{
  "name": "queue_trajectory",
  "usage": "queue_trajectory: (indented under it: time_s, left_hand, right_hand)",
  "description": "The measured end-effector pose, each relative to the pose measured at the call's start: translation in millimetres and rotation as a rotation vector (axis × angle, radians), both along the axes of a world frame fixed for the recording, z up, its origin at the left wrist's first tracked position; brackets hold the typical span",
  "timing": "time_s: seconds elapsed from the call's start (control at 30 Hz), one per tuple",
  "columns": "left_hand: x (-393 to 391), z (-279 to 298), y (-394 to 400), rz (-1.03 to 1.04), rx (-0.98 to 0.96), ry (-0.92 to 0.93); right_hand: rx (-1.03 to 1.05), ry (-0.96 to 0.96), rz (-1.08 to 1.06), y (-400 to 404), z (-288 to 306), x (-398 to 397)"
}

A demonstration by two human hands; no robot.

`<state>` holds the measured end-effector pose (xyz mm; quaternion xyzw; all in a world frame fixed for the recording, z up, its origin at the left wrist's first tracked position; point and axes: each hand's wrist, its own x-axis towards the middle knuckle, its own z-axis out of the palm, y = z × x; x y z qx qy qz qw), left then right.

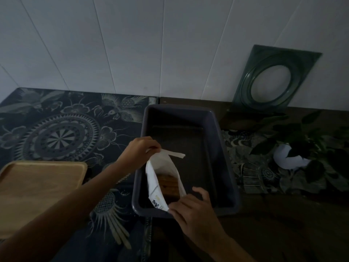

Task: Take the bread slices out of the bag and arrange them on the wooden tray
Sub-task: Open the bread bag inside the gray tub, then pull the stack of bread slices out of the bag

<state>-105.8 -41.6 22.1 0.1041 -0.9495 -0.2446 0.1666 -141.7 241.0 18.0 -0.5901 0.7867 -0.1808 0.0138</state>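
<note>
Left hand (140,150) and right hand (190,208) grip white bag (154,183) printed with unreadable dark characters.

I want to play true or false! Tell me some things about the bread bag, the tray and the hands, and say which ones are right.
1. The white bag sits inside the dark plastic bin. True.
2. Bread slices already lie on the wooden tray. False: the tray is bare, and the bread is in the bag.
3. The left hand pinches the top of the bag. True.
4. The right hand is resting on the tray. False: it holds the near end of the bag, at the bin's front edge.
5. The tray is to the right of the bin. False: it lies to the left.
6. A plant stands to the right of the bin. True.
</note>
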Motion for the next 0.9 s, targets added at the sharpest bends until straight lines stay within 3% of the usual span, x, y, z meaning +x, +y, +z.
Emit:
queue_trajectory:
  time_s: [0.2,0.47,0.67,0.77,0.9]
  left_hand:
    - [5,-5,7,0.0,0.016,0.021]
    - [13,-3,4,0.003,0.142,0.021]
    - [15,-1,2,-0.027,0.168,0.042]
    - [15,0,-1,-0.033,0.173,0.047]
    - [17,-1,-5,-0.039,0.173,0.06]
  right_hand:
    - [0.073,-0.045,-0.033,-6,15,-3]
    - [0.153,-0.172,0.112,-73,57,-21]
    - [0.683,-0.099,0.045,-149,48,-22]
    - [0.846,-0.042,-0.004,-167,24,-19]
    - [1.08,-0.256,-0.081,-172,-12,-20]
